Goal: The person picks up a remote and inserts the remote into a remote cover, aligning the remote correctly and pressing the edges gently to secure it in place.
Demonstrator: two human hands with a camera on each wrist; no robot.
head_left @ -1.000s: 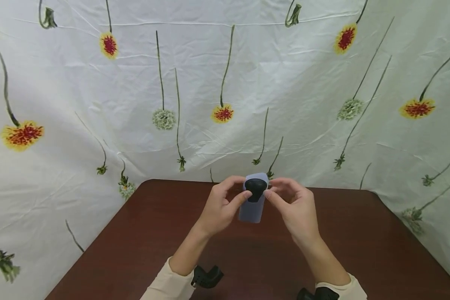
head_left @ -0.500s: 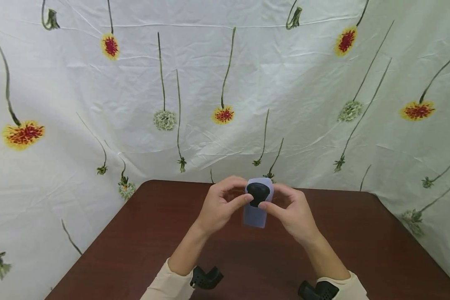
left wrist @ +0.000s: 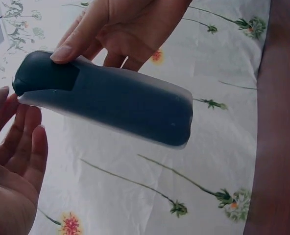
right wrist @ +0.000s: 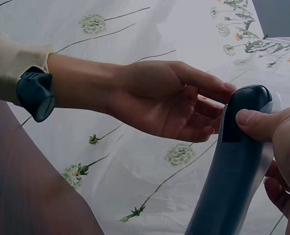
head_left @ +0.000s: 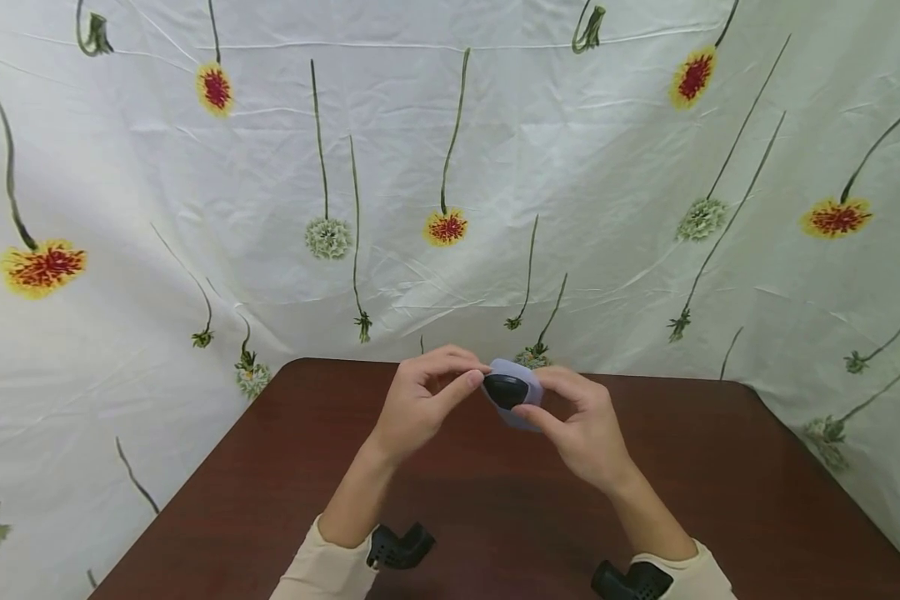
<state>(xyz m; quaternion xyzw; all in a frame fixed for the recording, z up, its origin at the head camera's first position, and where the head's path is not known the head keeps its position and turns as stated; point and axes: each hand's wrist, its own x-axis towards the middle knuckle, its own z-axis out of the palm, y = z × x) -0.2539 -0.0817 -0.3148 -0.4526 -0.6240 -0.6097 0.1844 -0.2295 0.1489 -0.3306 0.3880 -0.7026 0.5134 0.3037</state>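
Note:
A long, dark handheld object (left wrist: pixel 47 73) with a smooth rounded end sits in a translucent bluish sleeve (left wrist: pixel 135 107), raised above the table. Its black end shows through the sleeve's opening; its kind cannot be told. My right hand (head_left: pixel 585 425) grips it from the right, thumb on the black part near the opening's edge and fingers behind. At the opposite corner of the rounded end, my left hand (head_left: pixel 412 404) pinches the sleeve's edge between thumb and forefinger. The left hand's other fingers are loosely bent, as the right wrist view shows. The object's far side is hidden.
Below the hands is a dark reddish-brown table (head_left: pixel 495 517) with rounded far corners. A white cloth (head_left: pixel 390 167) printed with flowers hangs behind and around it. Black wrist-worn devices (head_left: pixel 401 546) sit at both cream sleeves.
My left hand has shifted left, its thumb sliding from the black part to the rounded end's corner. The object has tilted, so its long body looks foreshortened. The right hand keeps its grip.

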